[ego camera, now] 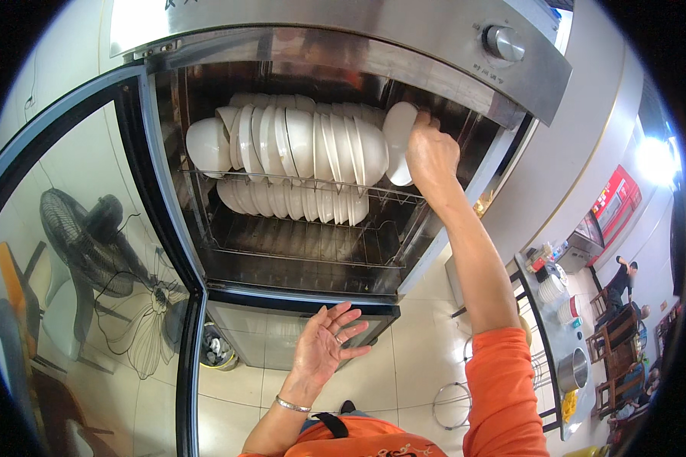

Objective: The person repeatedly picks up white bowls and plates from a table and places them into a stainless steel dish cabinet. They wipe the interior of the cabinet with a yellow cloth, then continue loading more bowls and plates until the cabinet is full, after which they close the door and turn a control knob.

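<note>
Inside a stainless steel dish cabinet my right hand grips a white bowl at the right end of the upper wire rack. Its fingertips are partly hidden behind the bowl. To the left of it, white bowls stand on edge in a tight row, with more behind them. White dishes form another row on the rack below. My left hand is held in front of the cabinet, palm up with the fingers spread, holding nothing. A metal bracelet circles that wrist.
The cabinet's glass door stands open on the left, a fan showing through it. A lower door is beneath the opening. A waste bin is on the tiled floor. At right, a table bears stacked dishes and a metal pot; people sit beyond.
</note>
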